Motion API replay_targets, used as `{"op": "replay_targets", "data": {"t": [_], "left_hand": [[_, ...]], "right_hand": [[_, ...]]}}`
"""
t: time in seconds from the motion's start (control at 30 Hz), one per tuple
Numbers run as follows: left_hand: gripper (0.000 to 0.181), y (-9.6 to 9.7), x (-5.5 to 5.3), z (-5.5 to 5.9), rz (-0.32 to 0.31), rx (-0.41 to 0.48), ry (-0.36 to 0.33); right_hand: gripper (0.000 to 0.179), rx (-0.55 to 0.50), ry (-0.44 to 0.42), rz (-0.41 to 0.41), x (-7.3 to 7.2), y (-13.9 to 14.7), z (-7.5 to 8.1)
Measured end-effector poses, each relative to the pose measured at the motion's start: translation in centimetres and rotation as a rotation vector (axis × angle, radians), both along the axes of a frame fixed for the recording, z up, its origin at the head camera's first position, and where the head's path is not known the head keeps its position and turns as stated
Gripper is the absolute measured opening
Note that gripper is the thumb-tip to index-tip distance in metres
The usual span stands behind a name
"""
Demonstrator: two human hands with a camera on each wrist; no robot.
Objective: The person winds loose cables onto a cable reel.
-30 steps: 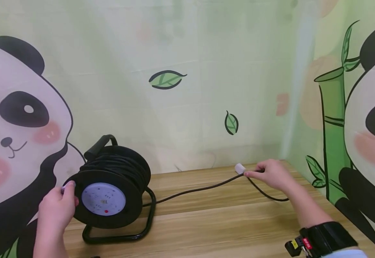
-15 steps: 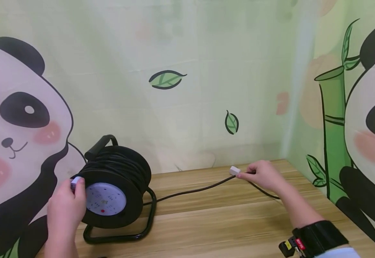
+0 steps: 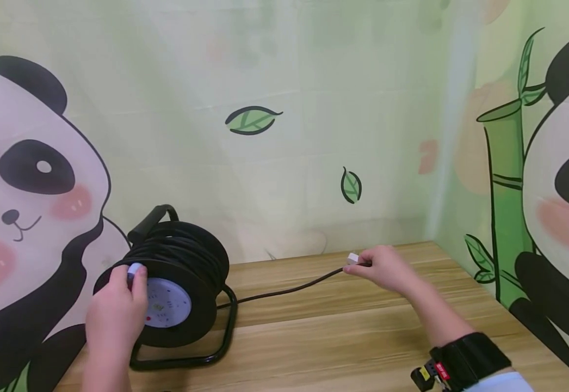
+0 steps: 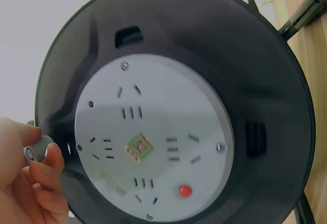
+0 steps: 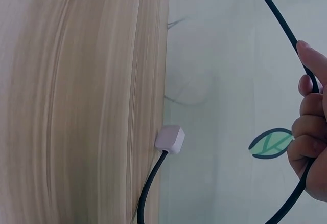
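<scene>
A black cable reel (image 3: 205, 305) stands on the left of the table, with dark cable wound round its drum. Its front carries a pale round socket panel (image 4: 153, 101) with a red button (image 4: 185, 190). My left hand (image 3: 118, 305) pinches the small grey crank knob (image 4: 38, 149) on the reel's front flange. Toward the right, my right hand (image 3: 384, 267) grips the black cable (image 3: 289, 291), which runs from it to the reel. In the right wrist view, fingers curl round this cable. The white plug (image 5: 170, 139) at its end lies near the table's back edge.
The wooden table (image 3: 323, 337) ends against a pale green backdrop (image 3: 304, 65) printed with pandas and leaves. A tubular black stand (image 3: 181, 362) holds up the reel, and a carrying handle (image 3: 147, 223) rises above it. The right wrist wears a black strap (image 3: 477, 356).
My left hand has carried the knob rightward and slightly up along the flange. My right hand has moved left toward the reel with the cable, and the plug has shifted left too.
</scene>
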State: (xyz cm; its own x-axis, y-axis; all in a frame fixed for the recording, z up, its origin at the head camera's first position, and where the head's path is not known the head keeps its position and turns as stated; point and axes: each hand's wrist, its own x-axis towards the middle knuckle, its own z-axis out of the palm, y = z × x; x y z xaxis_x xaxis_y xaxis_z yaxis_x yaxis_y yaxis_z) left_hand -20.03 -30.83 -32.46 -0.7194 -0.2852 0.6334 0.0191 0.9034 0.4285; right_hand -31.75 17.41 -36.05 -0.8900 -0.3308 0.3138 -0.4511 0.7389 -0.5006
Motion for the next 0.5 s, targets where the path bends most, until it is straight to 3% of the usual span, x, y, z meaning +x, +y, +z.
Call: {"op": "replay_targets", "data": {"t": [0.13,0.5], "left_hand": [[0.043,1.0,0.1,0.2,-0.028,-0.018,0.007],[0.045,3.2,-0.1,-0.1,-0.108,-0.082,-0.052]], "right_hand": [[0.043,0.006,0.02,0.046,0.2,-1.0,0.1],[0.042,0.037,0.018,0.148,0.7,-4.5,0.2]]}}
